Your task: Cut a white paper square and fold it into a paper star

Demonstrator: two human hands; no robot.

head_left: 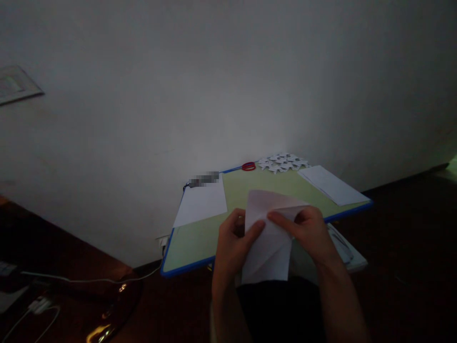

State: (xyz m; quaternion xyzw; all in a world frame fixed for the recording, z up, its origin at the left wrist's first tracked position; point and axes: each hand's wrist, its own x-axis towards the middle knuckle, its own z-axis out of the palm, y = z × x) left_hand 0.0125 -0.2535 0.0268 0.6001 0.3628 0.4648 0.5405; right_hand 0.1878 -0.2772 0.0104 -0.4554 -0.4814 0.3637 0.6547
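Observation:
A white sheet of paper (267, 257), creased and partly folded, is held up in front of the table's near edge. My left hand (233, 238) grips its left side, thumb lying on the front face and fingers curled behind. On the right, my right hand (307, 231) pinches a folded flap near the top, its thumb pressed toward the paper's middle. Both thumb tips are close together. The fingers behind the paper are partly hidden.
On the green table (257, 190) with a blue rim lie a white sheet (203, 202), red-handled scissors (248, 166), several folded paper pieces (282, 162) and a paper stack (332, 185). A wall (228, 85) stands behind. A white cable (89, 281) runs at lower left.

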